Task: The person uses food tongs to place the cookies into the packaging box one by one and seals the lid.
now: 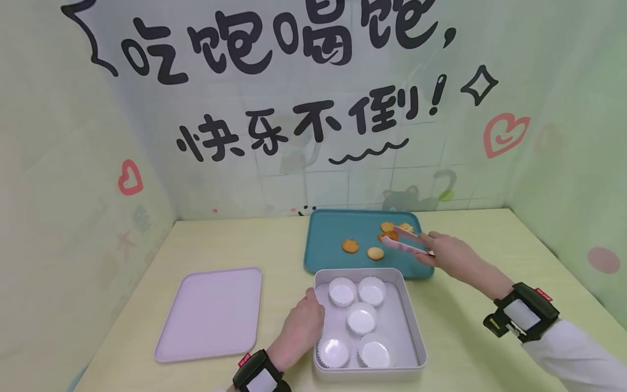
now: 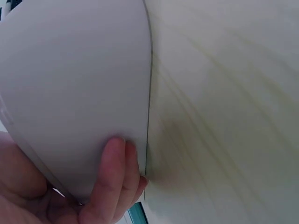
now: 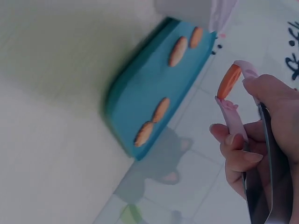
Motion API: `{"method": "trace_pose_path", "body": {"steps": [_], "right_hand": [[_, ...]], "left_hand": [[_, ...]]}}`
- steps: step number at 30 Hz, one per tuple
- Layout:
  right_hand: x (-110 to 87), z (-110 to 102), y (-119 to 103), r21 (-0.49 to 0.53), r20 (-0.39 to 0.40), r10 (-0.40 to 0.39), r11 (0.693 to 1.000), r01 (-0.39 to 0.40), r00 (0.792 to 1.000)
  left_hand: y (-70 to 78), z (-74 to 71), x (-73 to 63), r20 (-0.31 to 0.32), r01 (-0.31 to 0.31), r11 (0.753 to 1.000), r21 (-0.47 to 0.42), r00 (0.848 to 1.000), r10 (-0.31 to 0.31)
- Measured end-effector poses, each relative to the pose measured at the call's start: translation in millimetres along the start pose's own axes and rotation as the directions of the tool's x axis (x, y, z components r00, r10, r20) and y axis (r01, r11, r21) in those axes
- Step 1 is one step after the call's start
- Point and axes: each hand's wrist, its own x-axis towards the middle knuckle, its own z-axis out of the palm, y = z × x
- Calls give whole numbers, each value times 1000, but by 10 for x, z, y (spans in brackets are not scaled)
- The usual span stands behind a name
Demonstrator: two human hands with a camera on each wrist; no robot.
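Lowest in the head view, a black wrist device [image 1: 259, 374] sits behind the left hand [image 1: 301, 321], which grips the left wall of a pale box [image 1: 369, 374], fingers against its outer face. Five fluted paper cups [image 1: 361, 319] stand inside: two far, one mid, two near, with box floor showing along the right wall. Beyond the box's far rim lies a blue tray [image 1: 325, 226], its far edge close to the back wall [image 1: 220, 190]. The right hand [image 1: 453, 255] holds pink tongs [image 1: 404, 247], whose tips pinch an orange cookie [image 3: 229, 81] above the tray's right side. Four other cookies [image 1: 350, 246] lie on the tray, two of them touching in the right wrist view. Tabletop [image 1: 490, 239] stretches right of box and tray; another strip separates the box from a lilac tray [image 1: 213, 313] at left.
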Motion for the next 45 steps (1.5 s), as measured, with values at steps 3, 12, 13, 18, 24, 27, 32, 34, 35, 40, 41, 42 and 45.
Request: {"method": "trace_pose_path", "body": {"steps": [3,12,13,18,24,27,32,34,35,40,41,42,45], "right_hand": [[-9,-107,-250,23,-23,-69,997,70,997],[-10,8,-830,41,45,-205,978,203,978],[-7,43,-860,34,60,-206,978,204,977],[31,187,-939,-25,105,-223,974,226,969],[120,268,-1004,-92,133,-249,961,262,959],[167,314,-1034,-113,141,-268,952,284,953],[239,389,-1081,-128,149,-271,948,290,951],[262,403,-1101,-128,154,-262,951,282,953],[271,407,-1111,-127,156,-259,952,280,953],[282,420,-1122,-112,160,-259,954,278,952],[277,416,-1119,-109,156,-263,953,281,952],[273,411,-1114,-106,152,-267,953,284,952],[261,370,-1100,-73,152,-267,957,280,952]], "left_hand": [[7,-3,1,-18,-5,1000,-6,1000,5],[20,-29,4,15,42,999,-18,999,-42],[22,-30,2,22,45,999,-21,999,-45],[16,-33,1,38,39,999,-33,999,-38],[14,-38,-3,29,31,999,-24,999,-30],[17,-41,-2,41,37,999,-27,999,-36],[12,-34,3,37,39,999,-25,999,-38],[8,-30,5,33,39,999,-26,999,-39],[5,-26,5,32,39,999,-28,999,-39],[3,-15,9,32,50,998,-46,998,-48],[3,-15,10,31,51,998,-47,998,-49],[4,-16,10,30,52,998,-45,998,-50],[3,-16,10,23,50,998,-34,999,-49]]}}
